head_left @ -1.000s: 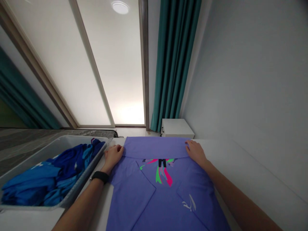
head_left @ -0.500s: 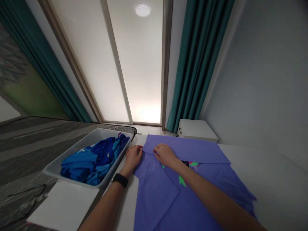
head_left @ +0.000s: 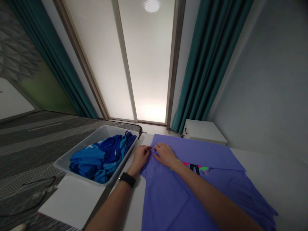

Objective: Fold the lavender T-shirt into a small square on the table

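Your L hand (head_left: pixel 141 157) & R hand (head_left: pixel 165 154), both open, lie flat on the purple shirt (head_left: pixel 163 205) at 12 o'clock, pinning the fold in place; bin (head_left: pixel 79 144) sits at 10 o'clock, within easy reach.

A periwinkle-blue T-shirt (head_left: pixel 166 205) lies flat on the table (head_left: pixel 271 179), spreading from the lower centre of the frame toward the lower right. Its far end is folded over in a wide, slanted band (head_left: pixel 199 153), partly covering a pink, green and black print (head_left: pixel 194 167). The left fingers (head_left: pixel 145 148) and right fingers (head_left: pixel 158 148) rest on the cloth at the band's left end.
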A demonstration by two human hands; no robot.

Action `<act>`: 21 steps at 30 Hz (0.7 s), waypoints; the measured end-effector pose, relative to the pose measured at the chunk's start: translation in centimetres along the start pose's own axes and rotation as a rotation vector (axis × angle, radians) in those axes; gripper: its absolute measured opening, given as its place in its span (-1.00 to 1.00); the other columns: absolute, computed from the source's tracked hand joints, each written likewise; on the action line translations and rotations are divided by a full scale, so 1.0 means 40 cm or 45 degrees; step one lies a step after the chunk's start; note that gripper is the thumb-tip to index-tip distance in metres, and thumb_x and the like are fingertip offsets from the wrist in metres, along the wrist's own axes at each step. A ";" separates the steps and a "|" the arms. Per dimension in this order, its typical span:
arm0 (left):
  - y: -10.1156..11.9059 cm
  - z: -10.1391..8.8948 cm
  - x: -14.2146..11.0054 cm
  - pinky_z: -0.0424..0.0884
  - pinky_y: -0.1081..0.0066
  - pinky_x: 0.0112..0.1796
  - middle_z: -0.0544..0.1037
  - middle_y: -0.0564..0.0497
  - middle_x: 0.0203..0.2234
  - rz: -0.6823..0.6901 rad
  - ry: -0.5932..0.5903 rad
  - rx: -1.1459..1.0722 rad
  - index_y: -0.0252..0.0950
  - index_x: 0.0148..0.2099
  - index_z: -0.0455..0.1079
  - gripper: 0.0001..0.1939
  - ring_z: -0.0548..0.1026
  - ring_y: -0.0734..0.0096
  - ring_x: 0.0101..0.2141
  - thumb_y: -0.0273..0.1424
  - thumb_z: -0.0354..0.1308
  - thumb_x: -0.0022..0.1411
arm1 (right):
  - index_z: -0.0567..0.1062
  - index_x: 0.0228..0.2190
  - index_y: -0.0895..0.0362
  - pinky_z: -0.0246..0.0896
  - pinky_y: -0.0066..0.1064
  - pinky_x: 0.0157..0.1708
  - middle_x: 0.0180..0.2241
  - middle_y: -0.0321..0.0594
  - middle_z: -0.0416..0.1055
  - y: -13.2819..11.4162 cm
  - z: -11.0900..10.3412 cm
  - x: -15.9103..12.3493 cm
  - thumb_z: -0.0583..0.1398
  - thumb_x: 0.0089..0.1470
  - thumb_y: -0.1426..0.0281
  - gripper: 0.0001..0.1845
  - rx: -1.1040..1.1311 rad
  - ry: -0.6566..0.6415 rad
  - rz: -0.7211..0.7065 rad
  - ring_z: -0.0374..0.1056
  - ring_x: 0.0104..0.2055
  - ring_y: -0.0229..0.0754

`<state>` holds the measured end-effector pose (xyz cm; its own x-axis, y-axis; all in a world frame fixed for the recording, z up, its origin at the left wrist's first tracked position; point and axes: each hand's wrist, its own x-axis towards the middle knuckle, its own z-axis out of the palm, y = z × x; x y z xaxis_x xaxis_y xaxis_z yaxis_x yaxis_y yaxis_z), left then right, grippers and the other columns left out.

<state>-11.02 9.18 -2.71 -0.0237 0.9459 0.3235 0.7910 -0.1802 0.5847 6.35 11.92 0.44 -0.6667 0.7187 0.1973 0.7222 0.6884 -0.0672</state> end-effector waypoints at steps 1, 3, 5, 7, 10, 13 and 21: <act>0.002 -0.002 0.000 0.38 0.33 -0.12 0.61 -0.07 -0.31 -0.009 0.008 -0.028 -0.30 -0.11 0.56 -0.72 0.50 0.29 -0.24 -0.55 0.06 0.22 | 0.42 -0.12 0.11 0.15 -0.25 -0.06 -0.08 -0.09 0.43 -0.003 -0.003 0.002 0.14 0.25 0.27 -0.78 -0.019 0.001 -0.001 0.30 -0.01 -0.03; 0.005 -0.005 0.001 0.39 0.31 -0.10 0.61 -0.07 -0.29 -0.030 0.031 -0.071 -0.29 -0.11 0.57 -0.72 0.50 0.28 -0.22 -0.51 0.06 0.25 | 0.40 -0.09 0.11 0.16 -0.25 -0.07 -0.07 -0.07 0.42 -0.008 -0.008 0.006 0.14 0.26 0.27 -0.76 -0.053 -0.010 -0.003 0.30 -0.01 -0.02; 0.006 -0.005 0.002 0.40 0.31 -0.10 0.62 -0.07 -0.25 -0.086 0.049 -0.112 -0.28 -0.10 0.57 -0.73 0.52 0.28 -0.22 -0.48 0.06 0.27 | 0.39 -0.07 0.11 0.17 -0.25 -0.09 -0.06 -0.06 0.41 -0.011 -0.007 0.011 0.14 0.26 0.28 -0.75 -0.080 -0.018 0.000 0.30 0.00 -0.01; 0.003 -0.002 0.004 0.42 0.32 -0.15 0.63 -0.08 -0.24 -0.157 0.053 -0.142 -0.30 -0.10 0.57 -0.73 0.53 0.29 -0.26 -0.46 0.05 0.28 | 0.38 -0.06 0.12 0.17 -0.26 -0.10 -0.06 -0.06 0.41 -0.012 -0.002 0.016 0.13 0.26 0.32 -0.76 -0.099 -0.008 0.008 0.31 -0.01 -0.01; -0.002 0.002 0.003 0.42 0.35 -0.21 0.64 -0.08 -0.25 -0.203 0.024 -0.147 -0.32 -0.10 0.56 -0.73 0.54 0.32 -0.31 -0.48 0.06 0.25 | 0.38 -0.06 0.13 0.14 -0.27 -0.09 -0.09 -0.07 0.42 -0.008 0.008 0.019 0.08 0.26 0.45 -0.79 -0.123 0.027 0.014 0.32 -0.05 -0.04; 0.000 0.001 -0.003 0.40 0.33 -0.18 0.64 -0.06 -0.23 -0.184 -0.011 -0.091 -0.29 -0.05 0.53 -0.71 0.55 0.30 -0.28 -0.50 0.11 0.19 | 0.38 -0.06 0.14 0.11 -0.27 -0.08 -0.10 -0.07 0.43 -0.001 0.010 0.015 0.07 0.23 0.52 -0.75 -0.135 0.036 -0.005 0.32 -0.06 -0.05; 0.026 -0.010 -0.020 0.25 0.24 -0.05 0.56 -0.05 -0.16 -0.086 -0.092 0.222 -0.20 0.07 0.41 -0.64 0.50 0.22 -0.06 -0.50 0.07 0.24 | 0.42 -0.06 0.11 0.10 -0.26 -0.09 -0.10 -0.07 0.43 0.019 -0.004 0.000 0.02 0.27 0.54 -0.72 -0.164 -0.026 -0.099 0.32 -0.06 -0.06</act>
<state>-10.43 8.14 -2.06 -0.0409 0.9723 0.2301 0.8830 -0.0725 0.4637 6.94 12.44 0.53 -0.7244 0.6662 0.1772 0.6848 0.7250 0.0736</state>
